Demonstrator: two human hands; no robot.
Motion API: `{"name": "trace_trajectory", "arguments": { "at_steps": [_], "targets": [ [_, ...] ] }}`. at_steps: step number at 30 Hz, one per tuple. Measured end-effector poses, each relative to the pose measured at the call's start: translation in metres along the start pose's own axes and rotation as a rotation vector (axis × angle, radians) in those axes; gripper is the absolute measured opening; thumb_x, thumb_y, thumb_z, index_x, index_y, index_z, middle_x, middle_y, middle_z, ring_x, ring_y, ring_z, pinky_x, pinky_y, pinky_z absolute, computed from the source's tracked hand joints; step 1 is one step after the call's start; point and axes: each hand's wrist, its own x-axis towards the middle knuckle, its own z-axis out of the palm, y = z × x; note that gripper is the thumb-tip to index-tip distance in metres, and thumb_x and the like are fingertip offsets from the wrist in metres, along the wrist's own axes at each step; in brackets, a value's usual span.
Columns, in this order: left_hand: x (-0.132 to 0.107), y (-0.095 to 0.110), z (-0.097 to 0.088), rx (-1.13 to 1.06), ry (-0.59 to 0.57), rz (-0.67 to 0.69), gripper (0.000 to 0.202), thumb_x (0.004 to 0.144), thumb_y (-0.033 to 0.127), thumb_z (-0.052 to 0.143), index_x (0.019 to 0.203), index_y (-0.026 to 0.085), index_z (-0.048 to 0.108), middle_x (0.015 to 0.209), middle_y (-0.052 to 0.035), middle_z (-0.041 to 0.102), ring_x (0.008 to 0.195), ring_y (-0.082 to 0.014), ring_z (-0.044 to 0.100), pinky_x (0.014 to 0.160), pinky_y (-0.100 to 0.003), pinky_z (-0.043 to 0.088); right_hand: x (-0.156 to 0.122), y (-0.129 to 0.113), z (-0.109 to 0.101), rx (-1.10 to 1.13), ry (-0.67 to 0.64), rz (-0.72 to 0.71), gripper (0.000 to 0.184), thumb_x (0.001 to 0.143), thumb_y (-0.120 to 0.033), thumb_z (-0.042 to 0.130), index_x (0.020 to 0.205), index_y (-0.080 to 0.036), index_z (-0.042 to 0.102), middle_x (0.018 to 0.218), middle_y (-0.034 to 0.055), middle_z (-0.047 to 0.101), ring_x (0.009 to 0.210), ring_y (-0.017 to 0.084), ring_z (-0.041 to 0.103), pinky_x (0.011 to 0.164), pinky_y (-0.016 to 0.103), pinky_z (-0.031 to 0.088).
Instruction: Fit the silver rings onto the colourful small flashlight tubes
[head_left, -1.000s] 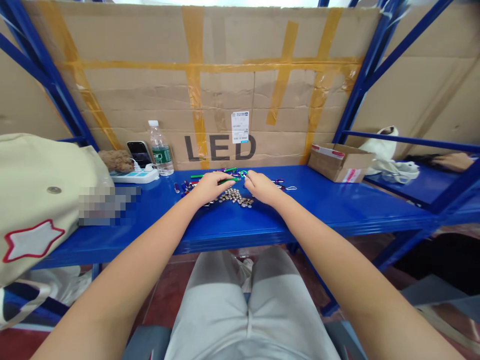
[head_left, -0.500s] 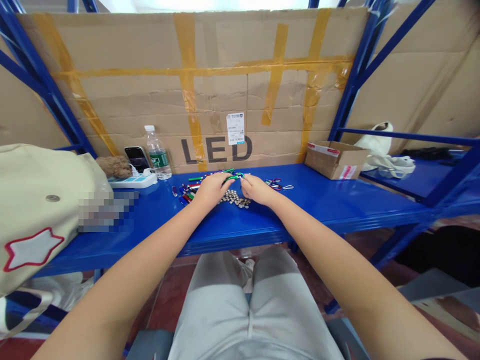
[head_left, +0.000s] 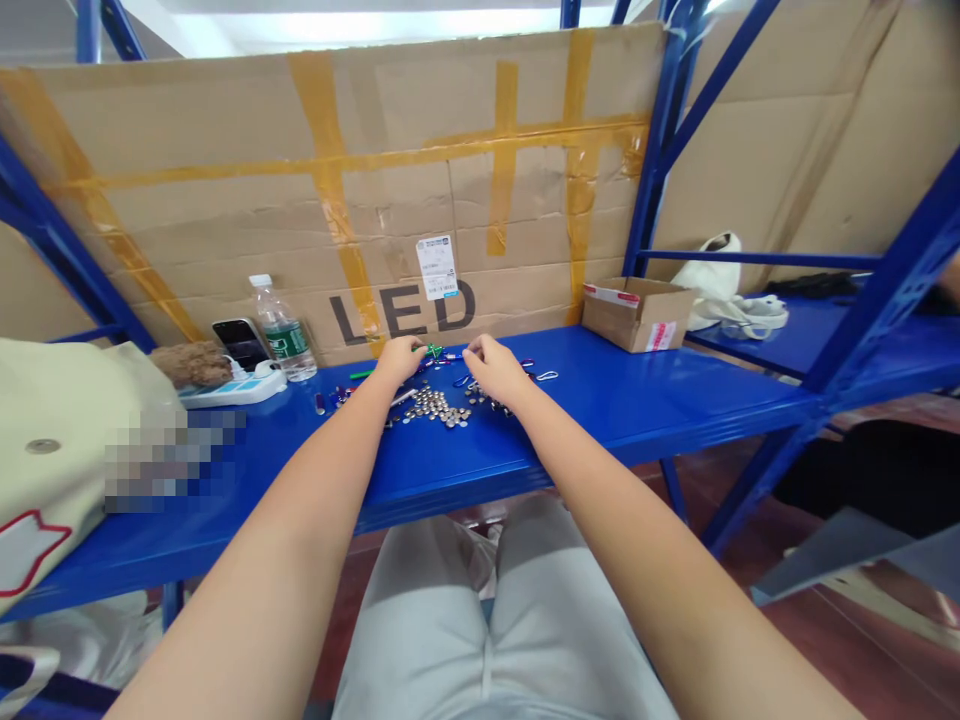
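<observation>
Near the back of the blue shelf, my left hand has its thumb and fingertips closed at a small green metallic piece, apparently a tube with a clip; the hand covers part of it. My right hand is loosely curled beside a thin blue piece, its thumb and index finger slightly apart. Whether it touches that piece is unclear. Small round silvery discs lie heaped between and in front of the hands. Colourful tubes lie under my left wrist, and clips lie to the right.
A water bottle, a phone and a white power strip stand at the back left. A cream bag occupies the left end. On the right is an open cardboard box; a taped cardboard sheet forms the back.
My hands have moved apart from the green piece they both held. It now lies by my left fingertips, and more of the silvery discs shows. The camera view has turned right.
</observation>
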Motion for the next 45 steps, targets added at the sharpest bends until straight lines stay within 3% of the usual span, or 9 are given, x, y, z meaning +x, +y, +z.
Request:
{"name": "trace_trajectory", "arguments": {
  "at_steps": [5,10,14,17,23,28,39,42,45],
  "targets": [
    [0.004,-0.011,-0.009,0.162,0.040,-0.052,0.028,0.087,0.030,0.050,0.103,0.020,0.070,0.109,-0.0121,0.071,0.102,-0.0280,0.063,0.088,-0.040,0.047,-0.004,0.002,-0.003,-0.053,-0.059,-0.035,0.013,0.090,-0.026,0.046,0.089,-0.018,0.057,0.088,0.0055,0.067,0.081,0.017,0.059,0.075,0.028,0.043],
    [-0.024,-0.040,-0.039,0.377,-0.204,0.093,0.024,0.080,0.036,0.057,0.092,0.023,0.074,0.098,-0.0082,0.073,0.091,-0.0273,0.065,0.079,-0.034,0.048,-0.006,-0.001,-0.007,-0.117,-0.109,-0.126,0.014,0.085,-0.021,0.047,0.083,-0.018,0.061,0.091,0.0067,0.067,0.087,0.019,0.058,0.080,0.030,0.043],
    [-0.046,-0.056,-0.043,0.398,-0.260,0.162,0.024,0.080,0.040,0.058,0.090,0.025,0.074,0.094,-0.0071,0.073,0.086,-0.0250,0.065,0.077,-0.032,0.048,-0.015,-0.009,-0.012,-0.187,-0.249,-0.201,0.017,0.080,-0.014,0.051,0.086,-0.018,0.067,0.110,0.0093,0.064,0.108,0.023,0.054,0.097,0.038,0.039],
    [-0.050,-0.058,-0.040,0.419,-0.253,0.184,0.021,0.080,0.035,0.059,0.091,0.025,0.074,0.096,-0.0073,0.072,0.089,-0.0245,0.064,0.079,-0.031,0.047,-0.023,-0.010,-0.015,-0.297,-0.348,-0.160,0.020,0.077,-0.019,0.057,0.091,-0.022,0.071,0.134,0.0094,0.053,0.130,0.029,0.040,0.105,0.049,0.032],
    [-0.059,-0.043,-0.049,0.144,-0.115,0.182,0.024,0.085,0.033,0.055,0.098,0.020,0.070,0.100,-0.0074,0.072,0.091,-0.0236,0.064,0.081,-0.031,0.048,-0.028,-0.006,-0.021,-0.433,-0.482,-0.122,0.023,0.076,-0.034,0.068,0.097,-0.032,0.075,0.150,0.0039,0.040,0.144,0.034,0.019,0.112,0.062,0.014],
    [-0.078,-0.019,-0.055,-0.119,-0.124,0.228,0.024,0.083,0.034,0.058,0.098,0.018,0.068,0.097,-0.0053,0.073,0.088,-0.0205,0.065,0.083,-0.032,0.050,-0.027,-0.004,-0.021,-0.385,-0.503,-0.208,0.017,0.075,-0.037,0.071,0.091,-0.033,0.076,0.146,0.0016,0.046,0.143,0.033,0.025,0.114,0.060,0.016],
    [-0.085,-0.004,-0.048,-0.180,-0.195,0.383,0.022,0.083,0.034,0.060,0.096,0.018,0.067,0.093,-0.0041,0.073,0.085,-0.0187,0.066,0.079,-0.031,0.051,-0.027,-0.001,-0.014,-0.342,-0.503,-0.227,0.013,0.074,-0.027,0.070,0.086,-0.029,0.076,0.139,0.0040,0.053,0.137,0.033,0.036,0.111,0.058,0.025],
    [-0.088,0.001,-0.048,-0.201,-0.209,0.417,0.022,0.083,0.034,0.060,0.095,0.017,0.067,0.094,-0.0043,0.073,0.086,-0.0188,0.066,0.079,-0.030,0.051,-0.027,-0.003,-0.014,-0.278,-0.418,-0.258,0.011,0.074,-0.026,0.070,0.083,-0.026,0.075,0.138,0.0065,0.054,0.135,0.032,0.039,0.111,0.056,0.028],
    [-0.092,0.008,-0.048,-0.213,-0.223,0.474,0.022,0.084,0.035,0.059,0.095,0.018,0.067,0.092,-0.0037,0.073,0.084,-0.0183,0.066,0.078,-0.030,0.051,-0.027,-0.005,-0.014,-0.142,-0.215,-0.341,0.010,0.077,-0.028,0.068,0.084,-0.023,0.073,0.138,0.0076,0.053,0.134,0.028,0.041,0.111,0.053,0.030]
  ]
}}
